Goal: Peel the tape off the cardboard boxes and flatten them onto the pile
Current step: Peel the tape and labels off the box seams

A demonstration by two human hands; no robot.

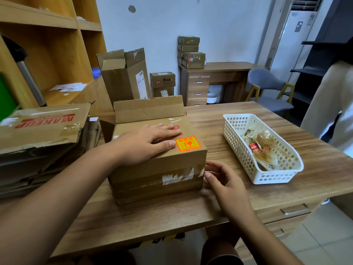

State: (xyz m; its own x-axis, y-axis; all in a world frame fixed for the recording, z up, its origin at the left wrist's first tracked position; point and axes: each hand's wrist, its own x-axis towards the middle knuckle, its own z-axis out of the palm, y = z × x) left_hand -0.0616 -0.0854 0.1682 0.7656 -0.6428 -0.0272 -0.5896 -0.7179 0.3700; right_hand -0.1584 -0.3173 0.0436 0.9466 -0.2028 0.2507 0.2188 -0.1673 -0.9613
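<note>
Head cam view: the cardboard box [156,165] sits dead centre of the frame on the wooden counter [238,119], with its back flap standing up. Our left hand [147,142] lies flat on the box top, fingers straight and spread a bit, with the fingertips right beside the orange sticker [188,144]. Our right hand [223,180] is down at the box's lower right front corner with its fingers loosely bent. One fingertip touches the corner where the torn whitish tape [177,177] ends. We honestly can't tell if it's pinching the tape or just touching there. The pile of flattened cardboard [44,127] is at the left edge of the frame, close beside the box, and its top sheet reads MAKEUP upside down. Right of centre there's a white plastic basket [261,150] holding crumpled clear stuff, apart from the box.
</note>
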